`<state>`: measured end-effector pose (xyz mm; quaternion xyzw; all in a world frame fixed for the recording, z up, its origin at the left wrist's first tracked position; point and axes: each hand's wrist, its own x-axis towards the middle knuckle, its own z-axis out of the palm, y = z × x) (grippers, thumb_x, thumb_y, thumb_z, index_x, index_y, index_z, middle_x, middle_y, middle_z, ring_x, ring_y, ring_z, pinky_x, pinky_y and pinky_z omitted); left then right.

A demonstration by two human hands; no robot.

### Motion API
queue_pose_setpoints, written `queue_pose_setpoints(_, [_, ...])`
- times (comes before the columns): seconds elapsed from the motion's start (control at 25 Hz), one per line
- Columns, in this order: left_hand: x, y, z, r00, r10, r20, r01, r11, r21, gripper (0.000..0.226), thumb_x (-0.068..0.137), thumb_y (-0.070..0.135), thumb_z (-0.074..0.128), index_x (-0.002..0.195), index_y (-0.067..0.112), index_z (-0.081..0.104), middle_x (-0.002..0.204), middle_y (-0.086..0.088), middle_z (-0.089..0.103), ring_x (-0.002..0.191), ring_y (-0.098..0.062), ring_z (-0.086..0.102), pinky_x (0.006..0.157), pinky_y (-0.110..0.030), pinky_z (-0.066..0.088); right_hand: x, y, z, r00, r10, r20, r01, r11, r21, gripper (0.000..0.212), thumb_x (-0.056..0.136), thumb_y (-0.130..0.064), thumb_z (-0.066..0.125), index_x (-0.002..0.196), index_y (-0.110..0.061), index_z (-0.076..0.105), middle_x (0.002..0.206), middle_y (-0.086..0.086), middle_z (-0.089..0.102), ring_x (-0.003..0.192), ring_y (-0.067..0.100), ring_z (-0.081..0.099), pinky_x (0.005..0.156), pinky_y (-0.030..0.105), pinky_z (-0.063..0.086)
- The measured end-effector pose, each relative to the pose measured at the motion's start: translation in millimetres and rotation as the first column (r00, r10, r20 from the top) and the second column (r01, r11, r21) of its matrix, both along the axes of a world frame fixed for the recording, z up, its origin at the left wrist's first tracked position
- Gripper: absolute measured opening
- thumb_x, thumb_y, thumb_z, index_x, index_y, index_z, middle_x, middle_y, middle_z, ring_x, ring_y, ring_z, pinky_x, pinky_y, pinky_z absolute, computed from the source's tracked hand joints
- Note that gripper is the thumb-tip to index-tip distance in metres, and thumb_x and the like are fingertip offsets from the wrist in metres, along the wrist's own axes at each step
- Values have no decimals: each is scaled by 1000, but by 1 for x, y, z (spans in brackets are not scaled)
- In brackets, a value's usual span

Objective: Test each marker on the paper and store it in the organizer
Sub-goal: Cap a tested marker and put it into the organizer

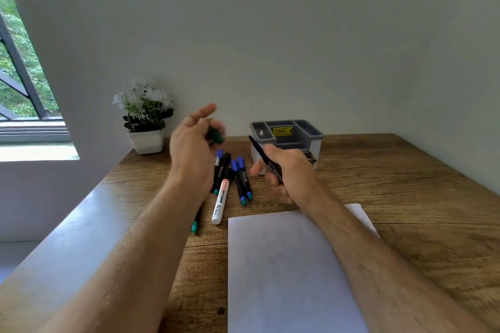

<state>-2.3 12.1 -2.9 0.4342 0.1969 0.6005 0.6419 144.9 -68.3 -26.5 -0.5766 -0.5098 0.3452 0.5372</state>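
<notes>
My right hand (284, 170) grips a black marker (263, 155) with its tip uncovered, pointing up and left, just in front of the grey organizer (315, 134). My left hand (193, 149) is raised above the table and pinches a green cap (216, 135), which is blurred. Below my hands lie several markers: a white whiteboard marker (221, 201), two blue-capped markers with green ends (243, 181), and more black ones (223, 166) partly hidden by my left wrist. A white sheet of paper (286, 270) lies near me on the wooden table (405, 197).
A white pot of white flowers (146, 119) stands at the table's back left against the wall. A green-ended marker (195, 226) peeks out beneath my left forearm. A window is at the far left. The organizer carries a yellow price sticker (281, 130).
</notes>
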Motion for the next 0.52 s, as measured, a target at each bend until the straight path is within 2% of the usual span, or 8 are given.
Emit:
queue_pose_setpoints(0.04, [-7,0,5,993,65,-103,-54,993,105,25,91,2,44,96,15,65,67,-1,57,66,-17,53,60,-29,46,3,0,-2,998,-28,-54,30,999,28,48,104,-34,37,82,-5,70,56,3,42,39,11,30,35,20,25])
queue_pose_setpoints(0.08, [-13,-2,6,933,154,-326,-47,948,315,21,86,6,49,88,20,65,64,-1,54,62,-16,49,56,-31,42,6,1,-4,991,-65,-119,71,996,53,46,103,-28,36,82,-4,69,57,4,42,40,10,30,36,20,25])
queue_pose_setpoints(0.12, [-15,-9,7,782,255,-568,98,851,516,14,85,13,58,83,25,65,64,1,55,60,-14,49,56,-30,41,9,3,-6,978,-98,-186,114,991,75,43,102,-24,36,81,-4,68,57,4,41,40,10,30,37,19,24])
queue_pose_setpoints(0.16, [-13,-19,6,573,331,-750,323,749,578,8,84,23,69,81,29,66,64,6,56,58,-10,50,57,-29,43,11,5,-9,961,-124,-246,151,984,94,42,101,-21,36,81,-4,69,56,4,41,39,10,30,37,19,23])
queue_pose_setpoints(0.24, [-2,-35,3,195,346,-918,609,691,389,14,74,39,82,80,36,70,61,12,57,54,-2,49,58,-26,45,16,9,-15,936,-154,-315,202,971,125,40,98,-19,37,83,-3,70,55,4,41,38,11,29,38,19,23])
queue_pose_setpoints(0.28, [5,-41,1,99,322,-942,653,693,305,18,70,42,85,82,37,72,62,15,59,55,0,50,58,-22,45,18,10,-18,933,-162,-322,215,967,137,40,98,-18,37,84,-3,70,55,4,41,38,12,29,38,20,22])
queue_pose_setpoints(0.4, [19,-45,-7,-19,320,-947,707,674,213,28,67,41,87,93,39,76,74,21,64,71,5,57,66,-14,44,21,13,-26,934,-166,-318,227,959,168,39,97,-18,37,89,-2,71,56,3,43,39,12,30,40,22,23])
queue_pose_setpoints(0.52, [26,-44,-12,-29,333,-942,712,669,214,31,74,38,83,105,38,76,99,19,69,92,1,58,83,-18,47,24,14,-22,916,-214,-340,294,934,203,34,98,-16,39,95,-4,71,56,4,46,40,13,34,40,22,27])
